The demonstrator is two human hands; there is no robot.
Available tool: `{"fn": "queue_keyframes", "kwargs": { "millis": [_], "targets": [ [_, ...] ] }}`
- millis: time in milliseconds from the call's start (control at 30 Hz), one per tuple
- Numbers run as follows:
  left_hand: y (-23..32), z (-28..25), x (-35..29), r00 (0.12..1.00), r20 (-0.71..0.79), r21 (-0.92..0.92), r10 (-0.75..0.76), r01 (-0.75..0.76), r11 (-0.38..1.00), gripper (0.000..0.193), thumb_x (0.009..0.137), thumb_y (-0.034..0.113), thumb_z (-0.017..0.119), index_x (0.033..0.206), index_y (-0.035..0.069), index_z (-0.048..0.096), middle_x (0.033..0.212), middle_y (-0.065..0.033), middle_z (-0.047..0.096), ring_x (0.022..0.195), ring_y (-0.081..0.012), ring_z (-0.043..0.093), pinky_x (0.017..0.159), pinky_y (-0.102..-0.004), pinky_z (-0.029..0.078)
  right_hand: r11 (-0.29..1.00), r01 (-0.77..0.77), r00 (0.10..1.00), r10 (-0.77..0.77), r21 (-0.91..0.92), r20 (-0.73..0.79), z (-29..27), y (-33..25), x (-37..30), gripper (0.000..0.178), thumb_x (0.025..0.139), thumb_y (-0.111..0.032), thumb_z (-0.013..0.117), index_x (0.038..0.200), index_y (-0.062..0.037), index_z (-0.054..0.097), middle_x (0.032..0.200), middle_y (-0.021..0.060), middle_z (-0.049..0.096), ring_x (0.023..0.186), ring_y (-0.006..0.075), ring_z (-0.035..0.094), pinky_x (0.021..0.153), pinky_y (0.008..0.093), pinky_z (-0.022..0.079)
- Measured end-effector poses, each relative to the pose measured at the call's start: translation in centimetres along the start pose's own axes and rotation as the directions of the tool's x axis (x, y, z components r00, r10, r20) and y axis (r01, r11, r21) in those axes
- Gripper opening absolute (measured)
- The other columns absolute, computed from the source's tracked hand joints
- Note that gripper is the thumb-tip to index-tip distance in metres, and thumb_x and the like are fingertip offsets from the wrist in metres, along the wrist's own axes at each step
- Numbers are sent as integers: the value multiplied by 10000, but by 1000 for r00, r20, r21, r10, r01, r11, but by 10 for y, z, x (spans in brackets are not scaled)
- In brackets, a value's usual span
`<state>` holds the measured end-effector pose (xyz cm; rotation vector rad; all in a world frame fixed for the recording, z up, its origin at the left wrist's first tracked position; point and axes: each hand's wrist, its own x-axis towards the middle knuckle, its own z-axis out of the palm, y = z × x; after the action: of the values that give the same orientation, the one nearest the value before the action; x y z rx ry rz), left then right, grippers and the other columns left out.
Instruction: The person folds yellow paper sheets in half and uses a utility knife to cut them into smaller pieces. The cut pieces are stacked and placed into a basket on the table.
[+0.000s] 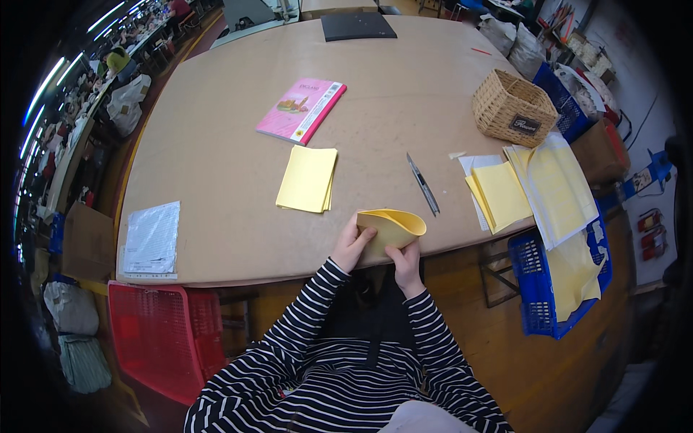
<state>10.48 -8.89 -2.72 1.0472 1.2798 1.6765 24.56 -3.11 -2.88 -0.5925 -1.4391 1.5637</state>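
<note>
A sheet of yellow paper (390, 229) is bent over into a loop between my hands, just at the table's near edge. My left hand (351, 244) grips its left side, thumb on the near face. On its lower right, my right hand (406, 264) pinches the paper with the thumb in front. Beyond my left hand lies a small stack of yellow paper (307, 179). A box cutter (423, 185) rests on the table to the right, its tip pointing away from me. Farther back is a pink book (302, 110).
On the right, a wicker basket (509, 108) stands behind more yellow sheets (503, 193). A blue crate (533, 285) with yellow paper sits below the right edge. A red crate (155, 328) is at lower left. Plastic-covered paper (151, 238) and a black folder (359, 27) lie on the table.
</note>
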Motion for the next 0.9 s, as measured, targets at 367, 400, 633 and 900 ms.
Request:
{"fn": "queue_keyframes", "kwargs": {
  "millis": [367, 400, 633, 900],
  "targets": [
    [13, 0, 13, 971, -134, 395, 198, -131, 909, 271, 985, 158, 514, 1168, -41, 530, 992, -215, 637, 943, -333, 628, 832, -380, 484, 901, 79, 972, -165, -427, -167, 26, -28, 11, 507, 896, -142, 669, 1332, 10, 459, 1219, 205, 583, 1134, 341, 571, 964, 400, 449],
    [15, -2, 16, 975, -180, 452, 127, -32, 891, 266, 979, 155, 513, 1153, -45, 530, 973, -242, 630, 930, -370, 621, 810, -405, 483, 789, 92, 959, -234, -608, -159, 26, -31, 13, 552, 893, -146, 672, 1364, 10, 430, 1278, 210, 533, 1176, 357, 531, 1005, 417, 407],
    [14, -3, 30, 929, -363, 792, -73, 349, 501, 183, 938, 189, 524, 921, 7, 518, 818, -256, 634, 795, -465, 607, 687, -545, 464, 97, 159, 986, -58, -983, 154, 20, -30, 19, 468, 931, -273, 569, 1331, -30, 541, 1439, 83, 483, 1373, 354, 355, 1135, 540, 222],
    [6, 1, 19, 942, -332, 842, -42, 317, 437, 161, 945, 187, 518, 919, 28, 509, 783, -243, 620, 773, -454, 606, 665, -536, 465, 79, 78, 997, -36, -994, 75, 20, -8, 42, 408, 960, -245, 511, 1323, -70, 572, 1452, 40, 483, 1393, 311, 347, 1153, 582, 136]
  ]
}}
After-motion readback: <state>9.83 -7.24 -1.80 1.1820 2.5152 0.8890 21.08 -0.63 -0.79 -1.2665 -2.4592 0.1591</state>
